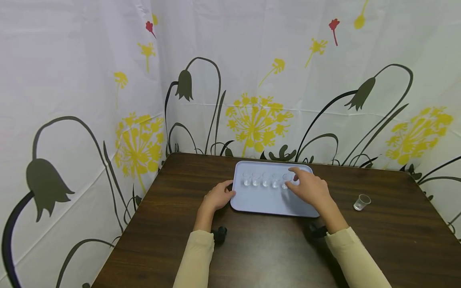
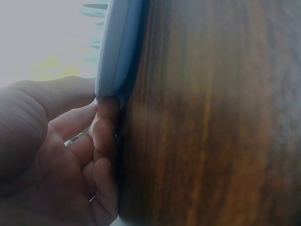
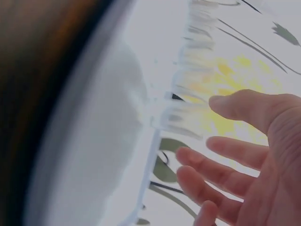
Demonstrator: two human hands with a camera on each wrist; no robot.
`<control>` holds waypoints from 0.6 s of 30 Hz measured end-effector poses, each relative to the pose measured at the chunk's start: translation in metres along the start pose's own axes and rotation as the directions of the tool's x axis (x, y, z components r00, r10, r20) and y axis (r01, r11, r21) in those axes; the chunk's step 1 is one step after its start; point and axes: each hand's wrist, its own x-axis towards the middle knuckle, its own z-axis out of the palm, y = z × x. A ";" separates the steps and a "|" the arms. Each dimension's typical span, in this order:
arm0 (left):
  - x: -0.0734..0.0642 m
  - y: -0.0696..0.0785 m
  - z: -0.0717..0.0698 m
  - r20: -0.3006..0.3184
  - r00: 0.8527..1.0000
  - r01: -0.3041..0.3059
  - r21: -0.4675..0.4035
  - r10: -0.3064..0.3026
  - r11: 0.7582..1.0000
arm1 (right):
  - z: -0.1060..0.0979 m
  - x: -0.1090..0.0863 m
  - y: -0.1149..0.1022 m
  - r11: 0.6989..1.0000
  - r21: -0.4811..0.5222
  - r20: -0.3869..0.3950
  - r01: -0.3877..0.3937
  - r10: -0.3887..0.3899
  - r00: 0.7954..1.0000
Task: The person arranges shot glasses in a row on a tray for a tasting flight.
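Note:
A pale blue tray [image 1: 266, 203] lies on the dark wooden table, with several small clear glasses [image 1: 265, 180] in a row across it. At the tray's left end, my left hand [image 1: 217, 197] grips the rim. The left wrist view shows the thumb against the upper side of the tray rim [image 2: 113, 52] and curled fingers [image 2: 107, 110] at its underside. My right hand [image 1: 310, 185] hovers over the tray's right part, beside the rightmost glasses. In the right wrist view, its thumb [image 3: 235, 103] and fingers are spread apart, holding nothing, near the row of glasses [image 3: 176, 120].
One more small clear glass [image 1: 361, 202] stands on the wooden table [image 1: 259, 252], right of the tray. Behind the table's far edge hangs a white curtain [image 1: 252, 36] with printed flowers. Dark wrist cameras [image 1: 219, 234] sit below both hands.

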 end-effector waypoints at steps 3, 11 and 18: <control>-0.004 0.002 -0.002 0.006 1.000 0.001 -0.005 -0.001 1.000 | -0.011 -0.004 0.006 1.000 0.006 0.001 -0.008 0.008 1.000; -0.015 0.008 -0.008 -0.001 1.000 -0.014 -0.015 0.014 1.000 | -0.045 -0.019 0.023 0.998 0.017 0.051 -0.055 0.054 0.997; -0.018 0.012 -0.010 0.003 1.000 -0.031 -0.007 0.031 1.000 | -0.072 -0.039 0.045 0.995 0.009 0.208 -0.096 0.092 0.974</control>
